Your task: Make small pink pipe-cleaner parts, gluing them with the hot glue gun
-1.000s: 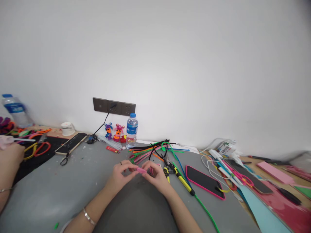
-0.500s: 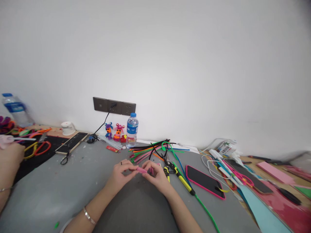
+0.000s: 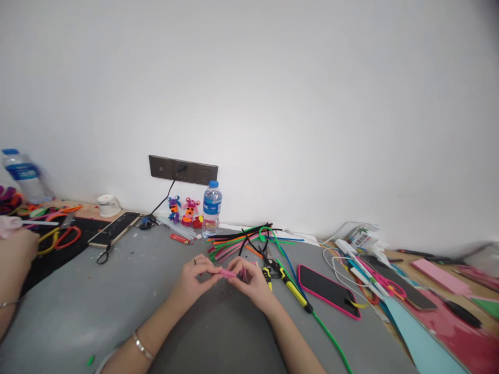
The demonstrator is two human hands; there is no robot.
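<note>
Both hands, left hand (image 3: 194, 282) and right hand (image 3: 251, 282), pinch a short pink pipe cleaner (image 3: 227, 272) between closed fingertips at lower centre of frame, just beside yellow-handled pliers (image 3: 286, 283).

Pink stem (image 3: 227, 272) pinched between left hand (image 3: 194, 282) and right hand (image 3: 252, 281). Silver bracelet (image 3: 142, 348) on left wrist. Grey mat (image 3: 117, 291). At 3 o'clock of hands, yellow-black pliers (image 3: 284, 280), then black phone (image 3: 329, 291) with pink case. At 12, mixed stems (image 3: 244, 240): green, black, orange, pink, blue. Clear bottle (image 3: 211, 208), blue cap and label. Purple-orange and pink-orange figures (image 3: 182, 211). Dark brown sockets (image 3: 183, 170), white wall (image 3: 273, 104). At 4, light blue sheet (image 3: 417, 337), red sheet (image 3: 463, 337).
</note>
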